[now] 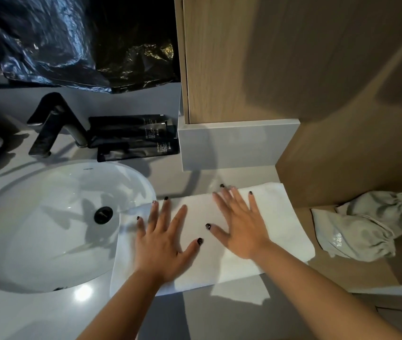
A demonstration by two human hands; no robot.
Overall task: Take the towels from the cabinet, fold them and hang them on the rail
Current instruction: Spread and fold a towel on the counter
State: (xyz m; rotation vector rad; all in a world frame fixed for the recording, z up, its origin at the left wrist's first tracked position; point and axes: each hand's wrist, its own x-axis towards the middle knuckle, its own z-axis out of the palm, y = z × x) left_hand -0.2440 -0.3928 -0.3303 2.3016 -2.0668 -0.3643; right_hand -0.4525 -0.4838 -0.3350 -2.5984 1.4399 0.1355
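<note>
Lying flat on the grey countertop (47,312) just right of the sink (3,253), the white towel (278,217) was stretched left-to-right, pressed under both spread palms: left hand (163,244) toward the sink end, right hand (241,227) nearer the middle.

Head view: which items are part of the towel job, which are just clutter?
In the job: white towel, flat on the counter; left hand and right hand, both pressing it flat.

Lying about: sink, black faucet, black packets, grey drawstring bags.
</note>
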